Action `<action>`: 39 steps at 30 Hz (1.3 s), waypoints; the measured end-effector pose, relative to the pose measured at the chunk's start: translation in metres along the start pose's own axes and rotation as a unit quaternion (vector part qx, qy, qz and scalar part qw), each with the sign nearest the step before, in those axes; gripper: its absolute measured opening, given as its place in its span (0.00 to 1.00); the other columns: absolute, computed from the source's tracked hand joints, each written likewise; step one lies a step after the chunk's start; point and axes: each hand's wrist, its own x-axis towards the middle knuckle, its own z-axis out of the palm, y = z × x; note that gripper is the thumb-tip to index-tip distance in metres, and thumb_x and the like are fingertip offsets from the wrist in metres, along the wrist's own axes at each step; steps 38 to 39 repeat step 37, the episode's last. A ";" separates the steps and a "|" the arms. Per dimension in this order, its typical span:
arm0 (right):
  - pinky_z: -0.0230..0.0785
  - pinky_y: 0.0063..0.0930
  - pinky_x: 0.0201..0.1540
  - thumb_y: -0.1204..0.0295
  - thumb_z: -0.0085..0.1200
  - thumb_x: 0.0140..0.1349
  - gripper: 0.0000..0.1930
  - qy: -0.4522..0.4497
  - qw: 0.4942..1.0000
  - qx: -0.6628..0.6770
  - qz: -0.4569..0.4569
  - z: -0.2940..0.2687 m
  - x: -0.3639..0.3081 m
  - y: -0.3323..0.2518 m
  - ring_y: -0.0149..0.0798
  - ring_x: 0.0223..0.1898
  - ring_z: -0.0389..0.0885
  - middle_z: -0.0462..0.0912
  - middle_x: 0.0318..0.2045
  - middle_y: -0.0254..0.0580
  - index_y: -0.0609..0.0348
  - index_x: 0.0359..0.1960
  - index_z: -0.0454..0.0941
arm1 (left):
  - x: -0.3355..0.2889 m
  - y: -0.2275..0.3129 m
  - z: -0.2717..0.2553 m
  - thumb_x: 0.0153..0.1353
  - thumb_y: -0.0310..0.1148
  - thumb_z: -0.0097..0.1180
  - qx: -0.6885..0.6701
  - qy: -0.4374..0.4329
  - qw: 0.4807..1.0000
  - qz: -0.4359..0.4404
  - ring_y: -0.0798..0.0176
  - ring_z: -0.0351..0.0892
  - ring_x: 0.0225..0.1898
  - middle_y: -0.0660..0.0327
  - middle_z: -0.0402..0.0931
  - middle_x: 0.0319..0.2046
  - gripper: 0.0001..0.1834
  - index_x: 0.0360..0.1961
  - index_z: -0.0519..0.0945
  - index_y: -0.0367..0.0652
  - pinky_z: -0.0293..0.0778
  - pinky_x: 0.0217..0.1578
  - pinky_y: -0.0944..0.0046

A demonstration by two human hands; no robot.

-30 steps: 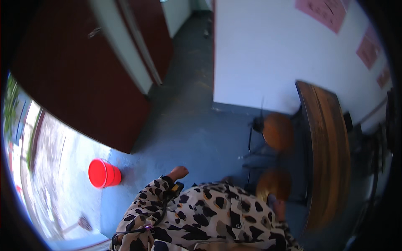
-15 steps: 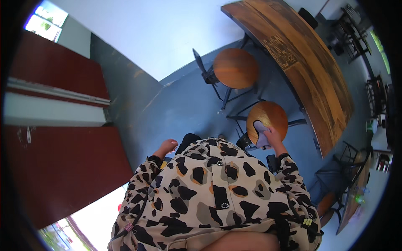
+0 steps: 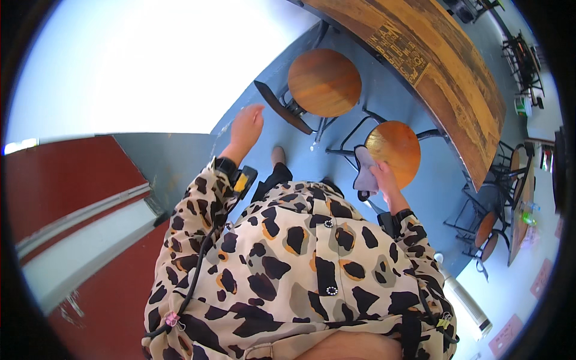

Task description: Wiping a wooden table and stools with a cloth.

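Observation:
My right hand [image 3: 385, 177] grips a grey cloth [image 3: 364, 171] with a dark edge, which hangs folded from the fingers. It is over the near side of a round wooden chair seat [image 3: 397, 150]. My left hand [image 3: 245, 131] is raised out in front, its fingers loosely bent and holding nothing I can see. Nearest to it is the curved dark backrest [image 3: 281, 109] of another chair, with a gap between them in the picture. That chair's round wooden seat [image 3: 324, 83] lies just beyond.
A long wooden table [image 3: 447, 90] with lettering runs along the right of the chairs. A white wall [image 3: 138, 72] rises at the far left, with dark red panels [image 3: 78, 180] below it. More chairs [image 3: 480, 225] and another table [image 3: 521, 210] stand further right. Blue-grey floor [image 3: 252, 159] lies between.
My left hand has risen forward from beside my body toward the chair's backrest. My right hand still holds the cloth. The view has turned, and the chairs appear nearer.

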 end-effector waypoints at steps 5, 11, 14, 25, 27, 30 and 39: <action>0.68 0.26 0.47 0.67 0.51 0.59 0.20 0.011 0.999 0.025 -0.041 0.045 0.054 -0.049 0.33 0.43 0.76 0.79 0.42 0.41 0.61 0.52 0.73 | 0.083 0.006 0.019 0.57 0.31 0.46 0.059 -0.033 0.987 0.145 0.47 0.76 0.41 0.52 0.79 0.35 0.11 0.39 0.79 0.44 0.72 0.41 0.51; 0.70 0.38 0.46 0.60 0.50 0.58 0.23 0.072 0.968 -0.134 -0.201 0.085 0.150 -0.103 0.55 0.43 0.79 0.80 0.40 0.60 0.57 0.54 0.72 | 0.103 -0.019 0.056 0.56 0.35 0.47 0.170 -0.272 0.945 -0.065 0.48 0.78 0.40 0.54 0.80 0.35 0.15 0.43 0.79 0.46 0.73 0.40 0.51; 0.70 0.44 0.45 0.63 0.49 0.57 0.25 0.091 0.923 -0.317 -0.197 0.088 0.206 -0.097 0.58 0.42 0.78 0.80 0.38 0.60 0.56 0.57 0.66 | 0.104 -0.022 0.068 0.56 0.37 0.50 0.216 -0.228 0.949 -0.019 0.53 0.80 0.34 0.59 0.80 0.29 0.14 0.42 0.79 0.47 0.74 0.36 0.54; 0.70 0.49 0.44 0.61 0.51 0.58 0.29 0.049 0.900 -0.374 -0.218 0.130 0.288 -0.040 0.60 0.43 0.76 0.77 0.42 0.61 0.53 0.60 0.59 | 0.093 -0.019 0.072 0.51 0.33 0.54 0.209 -0.169 0.961 0.069 0.59 0.77 0.28 0.64 0.76 0.21 0.05 0.28 0.80 0.47 0.72 0.29 0.59; 0.70 0.48 0.44 0.61 0.52 0.58 0.29 0.031 0.907 -0.368 -0.205 0.151 0.301 -0.038 0.60 0.43 0.76 0.77 0.43 0.61 0.53 0.60 0.58 | 0.094 -0.023 0.076 0.50 0.31 0.54 0.203 -0.165 0.962 0.071 0.59 0.76 0.27 0.64 0.76 0.21 0.04 0.27 0.80 0.47 0.71 0.29 0.60; 0.71 0.48 0.42 0.63 0.51 0.59 0.26 0.078 0.902 -0.395 -0.158 0.186 0.312 -0.039 0.59 0.42 0.77 0.76 0.43 0.59 0.50 0.59 0.60 | 0.096 -0.021 0.073 0.48 0.29 0.56 0.181 -0.162 0.967 0.077 0.57 0.76 0.26 0.63 0.77 0.23 0.04 0.28 0.80 0.47 0.71 0.29 0.60; 0.72 0.47 0.40 0.67 0.51 0.60 0.27 -0.146 0.774 -0.517 -0.334 0.261 0.348 -0.079 0.57 0.37 0.78 0.77 0.37 0.54 0.47 0.60 0.57 | 0.097 -0.021 0.071 0.46 0.30 0.58 0.194 -0.206 0.958 0.041 0.59 0.76 0.27 0.64 0.77 0.24 0.06 0.28 0.80 0.48 0.70 0.29 0.61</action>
